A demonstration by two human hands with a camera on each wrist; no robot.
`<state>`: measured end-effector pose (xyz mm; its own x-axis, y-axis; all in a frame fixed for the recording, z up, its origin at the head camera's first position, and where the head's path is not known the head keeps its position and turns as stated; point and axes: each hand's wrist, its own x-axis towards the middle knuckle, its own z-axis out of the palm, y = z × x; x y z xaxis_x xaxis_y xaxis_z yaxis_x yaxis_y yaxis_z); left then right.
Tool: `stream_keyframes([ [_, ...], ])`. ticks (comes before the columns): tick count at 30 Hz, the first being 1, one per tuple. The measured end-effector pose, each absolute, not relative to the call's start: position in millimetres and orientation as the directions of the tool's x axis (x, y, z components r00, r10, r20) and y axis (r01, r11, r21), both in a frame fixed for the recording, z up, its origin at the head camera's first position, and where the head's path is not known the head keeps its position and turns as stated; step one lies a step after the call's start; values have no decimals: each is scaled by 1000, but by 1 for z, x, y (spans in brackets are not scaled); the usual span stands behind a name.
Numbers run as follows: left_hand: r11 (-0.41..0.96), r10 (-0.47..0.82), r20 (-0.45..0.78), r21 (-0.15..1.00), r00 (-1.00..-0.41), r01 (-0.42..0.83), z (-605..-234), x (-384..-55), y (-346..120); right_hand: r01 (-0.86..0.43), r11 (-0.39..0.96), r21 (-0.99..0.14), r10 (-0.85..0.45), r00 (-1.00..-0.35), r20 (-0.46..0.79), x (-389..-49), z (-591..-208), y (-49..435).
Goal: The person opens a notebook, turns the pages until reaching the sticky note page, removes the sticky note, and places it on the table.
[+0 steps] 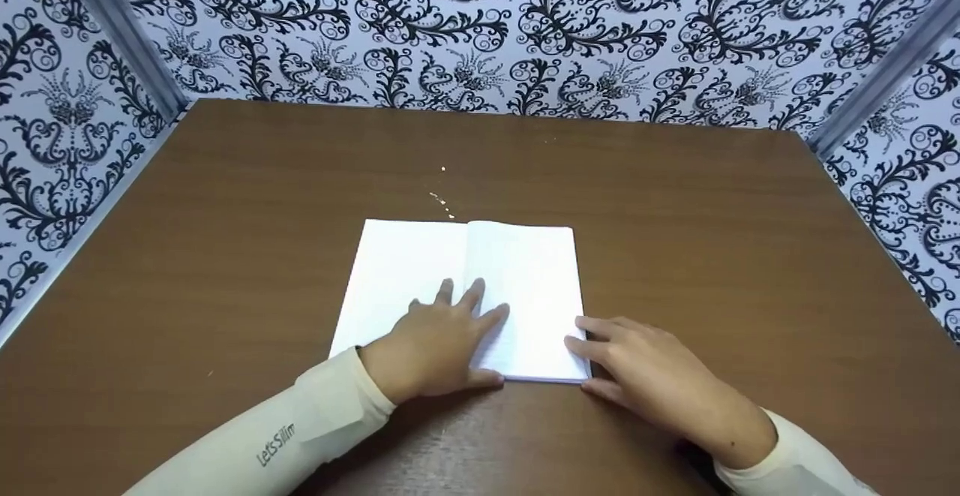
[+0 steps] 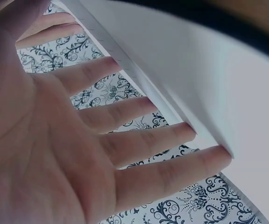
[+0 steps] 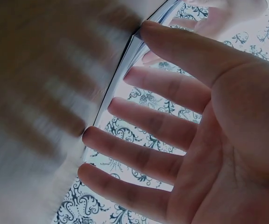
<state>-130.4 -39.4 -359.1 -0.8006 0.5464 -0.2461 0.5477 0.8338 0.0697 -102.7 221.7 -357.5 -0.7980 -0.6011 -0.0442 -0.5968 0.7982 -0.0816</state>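
Observation:
An open notebook (image 1: 536, 293) with blank white pages lies flat on the brown table. My left hand (image 1: 439, 342) rests across its lower middle, fingers spread over the centre fold and the thumb at the bottom edge. In the left wrist view the straight fingertips of the left hand (image 2: 92, 121) touch the white page (image 2: 190, 60). At the lower right corner of the notebook is my right hand (image 1: 652, 365), two fingertips on the page's edge and the thumb by the corner. The right wrist view shows the right hand (image 3: 186, 135) with nearly straight fingers along the notebook's edge (image 3: 125, 58).
Small pale crumbs (image 1: 442, 202) are scattered on the table (image 1: 225, 256) just beyond the notebook. Walls with a black-and-white floral pattern (image 1: 465, 31) stand behind and at both sides of the table.

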Motion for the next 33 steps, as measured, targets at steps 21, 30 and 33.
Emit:
stream_keyframes([
  [21,823,563,-261,85,-784,562,-360,-134,-43,-645,758,-95,-651,-756,-58,-104,-355,237],
  [30,823,567,-246,127,-786,554,-358,-134,-46,-653,740,-160,-671,-734,-104,-106,-352,241],
  [33,823,567,-246,139,-786,550,-357,-133,-45,-647,742,-176,-668,-736,-113,-105,-351,243],
])
